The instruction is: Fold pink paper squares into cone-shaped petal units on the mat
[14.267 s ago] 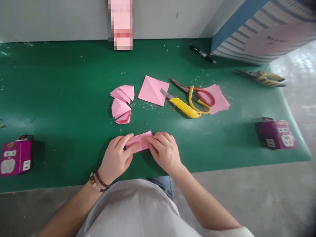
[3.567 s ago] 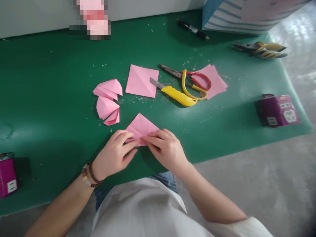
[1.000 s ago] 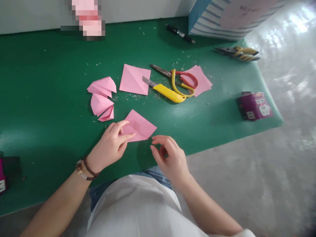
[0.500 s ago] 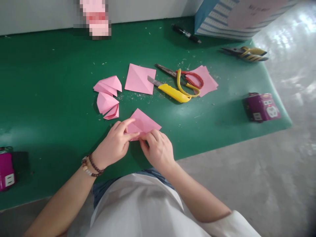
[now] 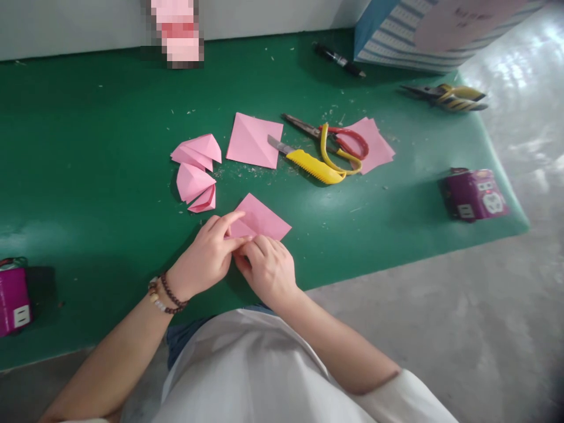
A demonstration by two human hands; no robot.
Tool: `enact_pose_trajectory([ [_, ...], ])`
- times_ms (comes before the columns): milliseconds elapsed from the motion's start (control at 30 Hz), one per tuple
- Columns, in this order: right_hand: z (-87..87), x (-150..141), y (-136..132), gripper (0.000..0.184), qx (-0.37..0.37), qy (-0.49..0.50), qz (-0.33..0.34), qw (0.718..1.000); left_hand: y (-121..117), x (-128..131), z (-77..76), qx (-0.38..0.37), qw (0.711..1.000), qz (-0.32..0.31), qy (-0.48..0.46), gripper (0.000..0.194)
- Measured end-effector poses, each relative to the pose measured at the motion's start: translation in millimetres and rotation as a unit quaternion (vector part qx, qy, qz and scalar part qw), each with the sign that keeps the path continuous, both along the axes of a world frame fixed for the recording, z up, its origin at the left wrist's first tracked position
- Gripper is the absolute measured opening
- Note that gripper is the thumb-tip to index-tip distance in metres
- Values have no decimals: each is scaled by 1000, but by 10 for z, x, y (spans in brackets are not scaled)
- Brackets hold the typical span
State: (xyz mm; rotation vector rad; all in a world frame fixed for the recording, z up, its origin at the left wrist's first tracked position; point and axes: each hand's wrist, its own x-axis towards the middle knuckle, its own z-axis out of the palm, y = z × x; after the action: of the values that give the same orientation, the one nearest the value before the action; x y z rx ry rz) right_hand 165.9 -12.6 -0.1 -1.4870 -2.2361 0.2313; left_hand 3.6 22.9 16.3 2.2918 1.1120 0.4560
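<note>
A piece of pink paper (image 5: 263, 216), partly folded, lies near the table's front edge. My left hand (image 5: 211, 249), with beads at the wrist, holds it down at its left side, index finger and thumb stretched over it. Closed at the lower edge of the same paper, my right hand (image 5: 267, 264) pinches it close to the left thumb; its fingers hide that edge. Folded pink paper pieces (image 5: 196, 170) sit beyond my left hand. Farther off is a creased pink square (image 5: 251, 141), with the blade tip of a yellow utility knife (image 5: 312, 166) resting over its right side.
Scissors (image 5: 324, 134) with red and yellow handles overlap the knife and more pink sheets (image 5: 374, 144). A pen (image 5: 338, 60), pliers (image 5: 449, 97) and a striped box (image 5: 409, 38) stand or lie at the back right. Purple socket blocks (image 5: 476, 195) (image 5: 14, 299) are at both sides.
My right hand has slid left along the paper's lower edge, closer to my left thumb. My left hand keeps its hold. The whole view has shifted slightly.
</note>
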Motion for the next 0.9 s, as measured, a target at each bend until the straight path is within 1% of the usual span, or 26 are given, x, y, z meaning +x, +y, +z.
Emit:
enact_pose_trajectory([
  [100,92,134,59,22,-29,80,48,995,0,-10,2,9,1000,-8,6,42],
  [133,124,235,101,15,-28,104,60,992,0,-13,1,14,1000,-14,11,44],
  [167,148,359,154,7,-12,111,56,992,-1,-16,1,19,999,-21,17,46],
  [233,164,636,280,19,25,80,68,994,0,-20,-1,37,998,-32,28,44],
  [267,154,767,345,26,39,53,78,995,1,-21,-3,49,998,-36,32,40],
  [333,116,969,455,35,33,3,119,992,8,-23,-11,72,996,-42,35,29],
  [400,78,1070,523,37,29,-25,151,988,19,-28,-23,95,994,-46,36,21],
  [500,60,1079,542,31,59,-46,182,980,35,-39,-38,134,990,-44,31,18],
  [600,81,1033,495,21,96,-55,203,973,29,-39,-36,180,983,-16,25,19],
  [667,94,1005,449,16,108,-53,229,966,10,-31,-34,207,978,-6,26,21],
  [767,98,971,398,16,108,-35,269,956,-29,-21,-55,229,972,-47,20,24],
  [833,94,956,394,17,90,-7,279,956,-51,-26,-80,223,972,-77,14,26],
  [900,90,950,416,17,63,32,279,958,-62,-44,-100,212,973,-89,11,29],
])
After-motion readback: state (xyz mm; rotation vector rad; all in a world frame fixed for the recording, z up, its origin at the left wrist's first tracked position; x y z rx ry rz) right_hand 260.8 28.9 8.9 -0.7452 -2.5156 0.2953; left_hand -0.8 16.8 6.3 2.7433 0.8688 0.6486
